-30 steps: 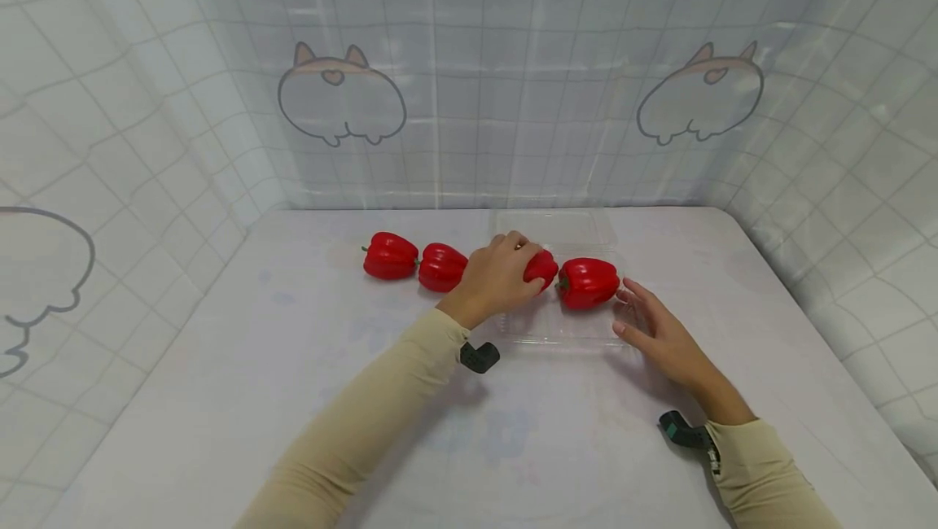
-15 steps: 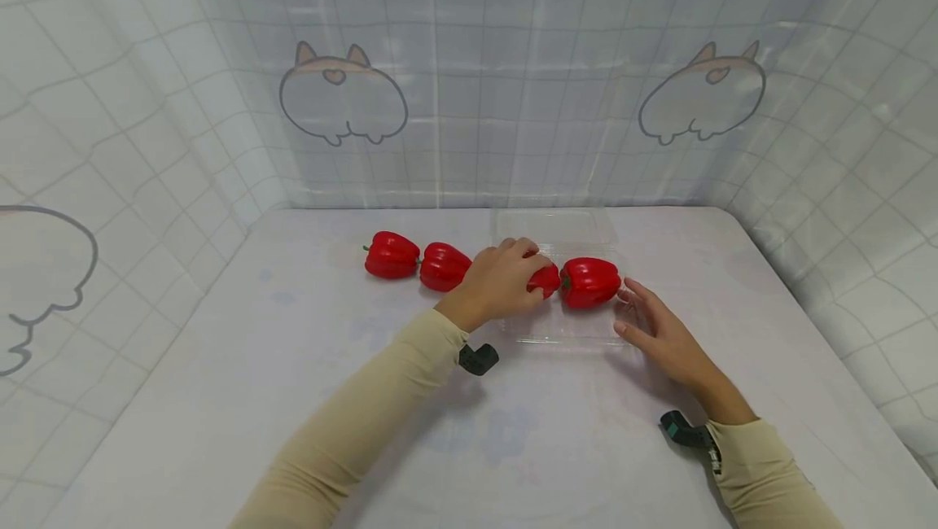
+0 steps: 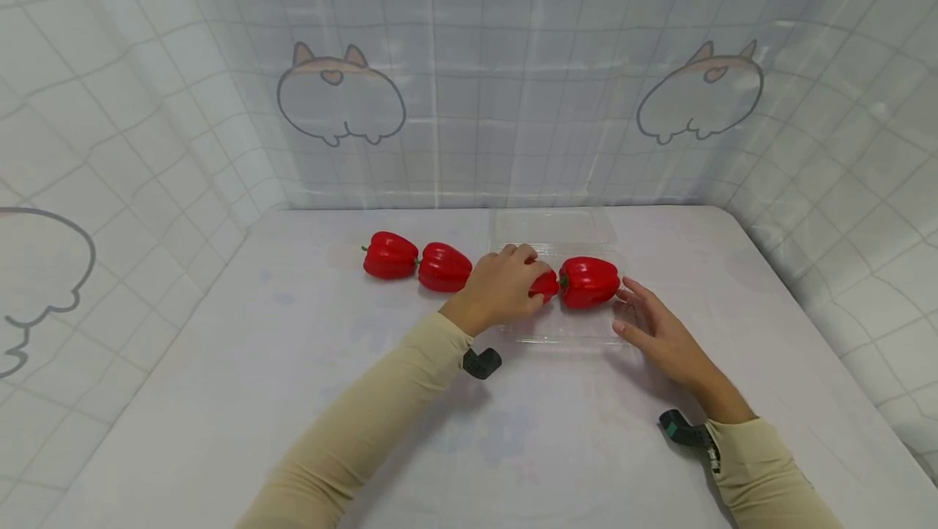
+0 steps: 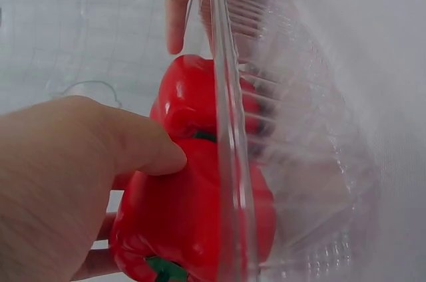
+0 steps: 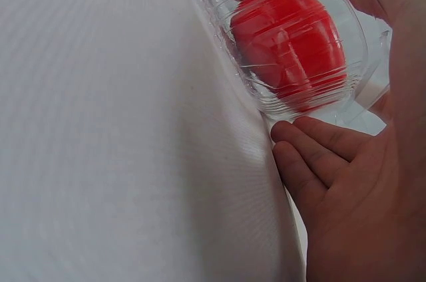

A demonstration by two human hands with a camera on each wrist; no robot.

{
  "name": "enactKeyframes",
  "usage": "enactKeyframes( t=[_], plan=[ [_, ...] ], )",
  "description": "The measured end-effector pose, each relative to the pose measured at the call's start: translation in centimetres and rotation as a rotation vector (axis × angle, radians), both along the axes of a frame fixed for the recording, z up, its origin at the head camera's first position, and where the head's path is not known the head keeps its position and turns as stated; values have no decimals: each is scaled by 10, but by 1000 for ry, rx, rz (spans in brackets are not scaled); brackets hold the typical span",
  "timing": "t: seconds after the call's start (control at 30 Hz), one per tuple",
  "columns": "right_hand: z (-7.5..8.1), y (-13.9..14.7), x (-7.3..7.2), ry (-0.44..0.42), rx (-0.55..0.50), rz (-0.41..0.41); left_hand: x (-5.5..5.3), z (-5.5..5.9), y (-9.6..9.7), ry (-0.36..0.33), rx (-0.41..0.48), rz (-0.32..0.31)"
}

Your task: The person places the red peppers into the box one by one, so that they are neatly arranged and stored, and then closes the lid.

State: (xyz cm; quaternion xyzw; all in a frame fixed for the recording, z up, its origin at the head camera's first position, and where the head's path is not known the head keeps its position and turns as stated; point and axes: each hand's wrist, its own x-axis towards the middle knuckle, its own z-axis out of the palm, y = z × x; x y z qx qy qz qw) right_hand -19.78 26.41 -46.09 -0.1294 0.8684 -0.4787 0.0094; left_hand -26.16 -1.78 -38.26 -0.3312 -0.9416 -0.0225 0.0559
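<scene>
My left hand [image 3: 501,286] grips a red bell pepper [image 3: 544,285] from above, inside a clear plastic clamshell box [image 3: 567,330]. The thumb lies along its near side in the left wrist view, and its green stem [image 4: 166,269] shows at the bottom. Another red bell pepper [image 3: 589,282] lies in the box's right half, stem towards the held one. At the box's right end is my right hand [image 3: 663,342], fingers extended. In the right wrist view its fingertips [image 5: 283,132] are by the box's lower corner and its thumb is near the rim.
Two more red bell peppers, a left one [image 3: 391,255] and a right one [image 3: 444,267], lie in a row left of the box. The box's lid [image 3: 553,226] is folded back towards the rear curtain [image 3: 476,106]. A pale cloth covers the table [image 3: 454,448].
My left hand has lowered slightly with the pepper, which now sits closer against the other one in the box. My right hand has stayed in place.
</scene>
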Motion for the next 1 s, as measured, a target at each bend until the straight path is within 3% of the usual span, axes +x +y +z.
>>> enactKeyframes(
  t=[0.37,1.0],
  plan=[
    [0,0,0,2,8,2,-5,-4,-9,-116,133,-8],
    [-1,1,-1,-4,21,-3,-17,-13,-12,-175,217,-3]
  ],
)
